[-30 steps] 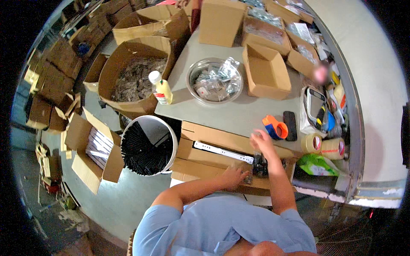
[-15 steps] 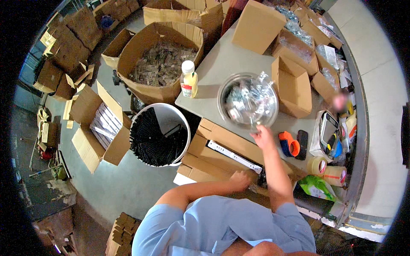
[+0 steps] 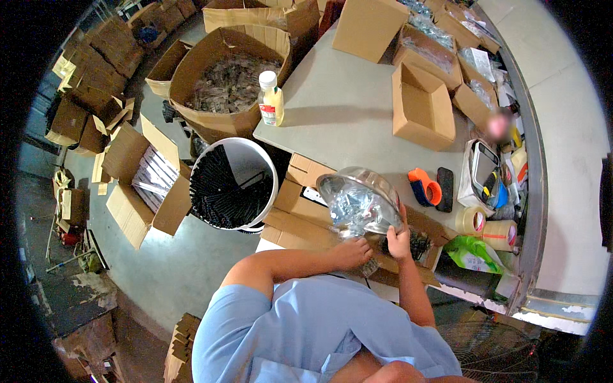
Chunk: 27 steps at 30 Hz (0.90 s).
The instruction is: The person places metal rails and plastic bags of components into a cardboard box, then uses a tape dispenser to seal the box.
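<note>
My right hand (image 3: 398,241) grips the rim of a shiny metal bowl (image 3: 357,198) filled with small clear plastic bags. The bowl is tilted towards me, above a flat open cardboard box (image 3: 297,217) that lies at the near edge of the grey table (image 3: 345,115). Just below the bowl, my left hand (image 3: 350,253) rests on the box with its fingers curled. The bowl hides whether that hand holds anything. Some small dark parts lie in the box beside my right hand.
A yellow bottle (image 3: 271,99) stands at the table's left edge. An orange tape dispenser (image 3: 424,186), tape rolls (image 3: 472,220) and a green bag (image 3: 472,254) lie to the right. A small open box (image 3: 421,108) sits behind. A white bucket of black rods (image 3: 233,185) and a big carton (image 3: 230,80) stand on the floor.
My right hand reached to the bowl on the table, took its rim and brought it near, tilted over the flat box. My left hand stayed on the box.
</note>
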Each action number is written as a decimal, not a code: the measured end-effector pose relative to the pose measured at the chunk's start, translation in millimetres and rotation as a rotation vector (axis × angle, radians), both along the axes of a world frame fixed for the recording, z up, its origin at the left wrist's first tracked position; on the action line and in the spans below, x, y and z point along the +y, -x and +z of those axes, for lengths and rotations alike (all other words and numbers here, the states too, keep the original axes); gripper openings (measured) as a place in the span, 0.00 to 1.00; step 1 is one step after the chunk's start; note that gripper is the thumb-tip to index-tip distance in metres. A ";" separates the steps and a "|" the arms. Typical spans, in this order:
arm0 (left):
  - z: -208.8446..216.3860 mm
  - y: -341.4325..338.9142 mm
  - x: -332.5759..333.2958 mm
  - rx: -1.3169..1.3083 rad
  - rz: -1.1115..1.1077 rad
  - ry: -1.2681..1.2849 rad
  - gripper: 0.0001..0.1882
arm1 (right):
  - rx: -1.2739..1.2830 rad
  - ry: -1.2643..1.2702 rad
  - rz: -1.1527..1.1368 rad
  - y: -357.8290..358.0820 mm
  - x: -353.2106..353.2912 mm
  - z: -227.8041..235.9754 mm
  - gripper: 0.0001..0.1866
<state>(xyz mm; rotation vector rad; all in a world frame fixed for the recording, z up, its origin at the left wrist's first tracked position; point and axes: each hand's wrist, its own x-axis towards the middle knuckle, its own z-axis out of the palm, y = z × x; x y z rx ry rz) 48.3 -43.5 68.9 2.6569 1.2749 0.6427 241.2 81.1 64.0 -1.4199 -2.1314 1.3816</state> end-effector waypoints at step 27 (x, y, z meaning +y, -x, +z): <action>20.4 93.5 -29.4 -0.176 0.327 0.252 0.15 | -0.092 -0.504 -0.172 71.7 13.4 116.6 0.29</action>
